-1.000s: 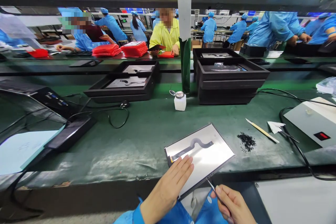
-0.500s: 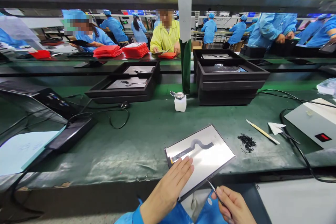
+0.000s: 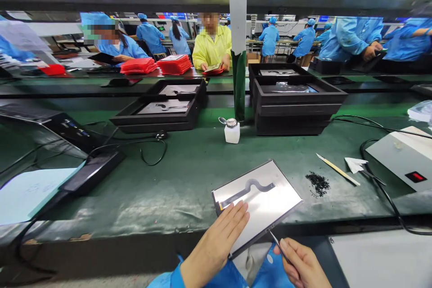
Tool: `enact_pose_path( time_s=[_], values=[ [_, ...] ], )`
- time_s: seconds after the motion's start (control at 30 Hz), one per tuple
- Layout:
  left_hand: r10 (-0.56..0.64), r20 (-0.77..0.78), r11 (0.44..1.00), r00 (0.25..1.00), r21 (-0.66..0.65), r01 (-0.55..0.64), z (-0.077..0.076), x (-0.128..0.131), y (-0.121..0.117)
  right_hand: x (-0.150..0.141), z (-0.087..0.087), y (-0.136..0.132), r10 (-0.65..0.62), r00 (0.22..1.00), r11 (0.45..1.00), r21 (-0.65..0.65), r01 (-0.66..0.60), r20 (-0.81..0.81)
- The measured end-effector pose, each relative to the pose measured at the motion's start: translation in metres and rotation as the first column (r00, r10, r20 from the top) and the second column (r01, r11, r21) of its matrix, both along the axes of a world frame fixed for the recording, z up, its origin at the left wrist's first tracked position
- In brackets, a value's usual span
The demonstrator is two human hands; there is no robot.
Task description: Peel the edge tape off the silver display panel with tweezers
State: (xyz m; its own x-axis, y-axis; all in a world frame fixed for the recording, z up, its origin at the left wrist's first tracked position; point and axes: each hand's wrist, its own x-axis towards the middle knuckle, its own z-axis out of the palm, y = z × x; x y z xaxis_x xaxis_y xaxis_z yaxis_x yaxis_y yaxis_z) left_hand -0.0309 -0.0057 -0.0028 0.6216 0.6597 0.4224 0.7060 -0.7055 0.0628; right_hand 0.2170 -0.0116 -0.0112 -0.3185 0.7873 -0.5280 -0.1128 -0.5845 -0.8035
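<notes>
A display panel (image 3: 266,202) with a silvery back and a dark curved flex cable (image 3: 251,185) lies at the bench's front edge, its near corner jutting over. My left hand (image 3: 219,238) rests flat on the panel's left part, fingers stretched out. Pinched in my right hand (image 3: 299,261) is a pair of metal tweezers (image 3: 278,244), whose tip meets the panel's near long edge. A pile of small black scraps (image 3: 317,183) lies right of the panel, beside a craft knife with a pale yellow handle (image 3: 337,169).
Black trays holding panels stand at the back left (image 3: 155,119) and, stacked, at the back right (image 3: 293,114). Between them is a white dispenser bottle (image 3: 232,131) with its lid up. A grey box with a red display (image 3: 405,157) and cables sit right. Co-workers sit beyond.
The tweezers and my right hand have shifted very slightly right along the panel's edge. My left hand and the panel stay put. Across the bench, co-workers' hands have moved a little.
</notes>
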Motion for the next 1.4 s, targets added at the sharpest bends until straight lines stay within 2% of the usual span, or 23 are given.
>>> enact_pose_path(
  time_s=[0.5,0.83,1.0,1.17,1.4],
  values=[
    [0.003,0.009,1.000,1.000,-0.023,-0.003,-0.005,-0.001,-0.001,0.001,0.004,0.001,-0.014,0.999,1.000,-0.021,0.013,-0.040],
    [-0.002,0.002,1.000,1.000,-0.004,0.002,-0.002,0.000,0.000,0.004,0.000,0.000,-0.023,1.000,1.000,0.011,0.023,-0.021],
    [0.000,0.010,1.000,1.000,-0.005,0.000,-0.004,-0.001,-0.001,0.001,0.005,-0.001,0.030,0.997,0.999,0.021,-0.028,-0.066],
    [-0.007,0.028,0.999,1.000,-0.044,0.008,-0.004,0.000,-0.001,-0.007,0.010,-0.004,0.044,0.998,0.994,0.101,-0.040,-0.040],
    [0.001,0.025,0.999,1.000,-0.048,0.001,-0.010,-0.001,-0.001,-0.013,-0.003,-0.011,-0.058,0.980,0.959,0.285,0.001,0.192]
  ],
)
